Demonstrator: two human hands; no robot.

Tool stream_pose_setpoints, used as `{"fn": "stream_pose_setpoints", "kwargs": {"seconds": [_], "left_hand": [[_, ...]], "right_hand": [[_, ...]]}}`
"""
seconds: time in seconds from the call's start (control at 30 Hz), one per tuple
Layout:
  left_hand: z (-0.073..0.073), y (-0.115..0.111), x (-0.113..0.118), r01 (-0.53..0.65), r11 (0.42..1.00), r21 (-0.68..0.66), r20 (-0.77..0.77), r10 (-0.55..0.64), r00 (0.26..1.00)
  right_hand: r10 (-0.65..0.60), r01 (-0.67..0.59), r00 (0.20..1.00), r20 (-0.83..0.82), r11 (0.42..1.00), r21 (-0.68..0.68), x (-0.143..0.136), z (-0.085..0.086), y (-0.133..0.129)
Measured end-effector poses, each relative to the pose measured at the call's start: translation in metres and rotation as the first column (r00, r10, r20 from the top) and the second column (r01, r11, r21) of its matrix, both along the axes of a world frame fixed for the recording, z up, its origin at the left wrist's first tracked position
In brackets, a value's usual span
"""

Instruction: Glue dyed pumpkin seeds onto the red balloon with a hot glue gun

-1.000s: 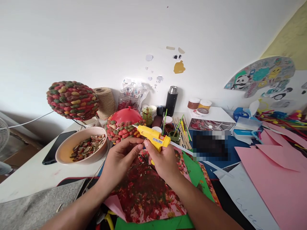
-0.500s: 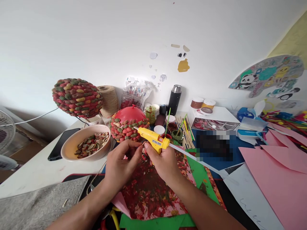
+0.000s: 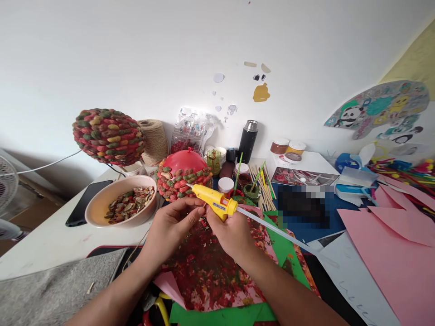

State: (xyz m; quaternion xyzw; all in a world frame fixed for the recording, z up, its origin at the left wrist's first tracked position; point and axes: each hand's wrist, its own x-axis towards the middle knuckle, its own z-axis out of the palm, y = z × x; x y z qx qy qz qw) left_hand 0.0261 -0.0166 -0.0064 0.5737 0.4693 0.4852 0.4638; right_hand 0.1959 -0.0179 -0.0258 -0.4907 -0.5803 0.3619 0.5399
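A yellow hot glue gun (image 3: 214,199) is gripped in my right hand (image 3: 233,231), its nozzle pointing left, with a long glue stick (image 3: 272,228) running out of its back. My left hand (image 3: 175,226) is closed in a pinch close to my right fingertips; whatever sits between its fingers is too hidden to name. Just beyond both hands stands a red balloon (image 3: 185,160) whose lower part is covered in painted peanut shells (image 3: 173,183). Under my hands lies a paint-smeared pink sheet (image 3: 217,276).
A bowl (image 3: 97,203) of painted shells stands left, near a finished-looking shell-covered ball (image 3: 108,138) and a twine spool (image 3: 154,140). Paint jars (image 3: 251,194), sticks (image 3: 267,183) and a black flask (image 3: 248,141) stand behind. Pink paper (image 3: 384,244) lies right, scissors (image 3: 162,310) at front.
The glue gun has shifted slightly left and its nozzle sits a little lower. My left hand has moved a bit, its fingers still near the right hand.
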Motion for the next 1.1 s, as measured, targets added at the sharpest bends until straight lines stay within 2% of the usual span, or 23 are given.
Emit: {"fn": "stream_pose_setpoints", "kwargs": {"seconds": [0.2, 0.43, 0.57, 0.87, 1.1], "left_hand": [[-0.0014, 0.0023, -0.0029, 0.028, 0.998, -0.059, 0.031, -0.027, 0.999], [-0.0031, 0.0028, -0.0032, 0.068, 0.996, -0.064, 0.083, -0.063, 0.995], [-0.0008, 0.0015, -0.0022, 0.059, 0.997, -0.051, 0.066, -0.056, 0.996], [-0.0003, 0.0010, -0.0022, 0.053, 0.997, -0.055, 0.032, -0.052, 0.998], [-0.0074, 0.0044, -0.0055, 0.116, 0.985, -0.132, 0.113, -0.101, 0.988]], "right_hand": [[0.050, -0.063, 0.993, -0.107, 0.990, -0.125, 0.0008, -0.0023, -0.0017], [0.105, -0.157, 0.967, -0.232, 0.964, -0.216, 0.0007, -0.0058, 0.0007], [0.126, -0.179, 0.962, -0.243, 0.961, -0.209, 0.0013, -0.0070, 0.0017], [0.092, -0.136, 0.972, -0.216, 0.970, -0.200, -0.0001, -0.0073, 0.0004], [0.125, -0.181, 0.965, -0.229, 0.954, -0.240, 0.0010, -0.0033, 0.0000]]}}
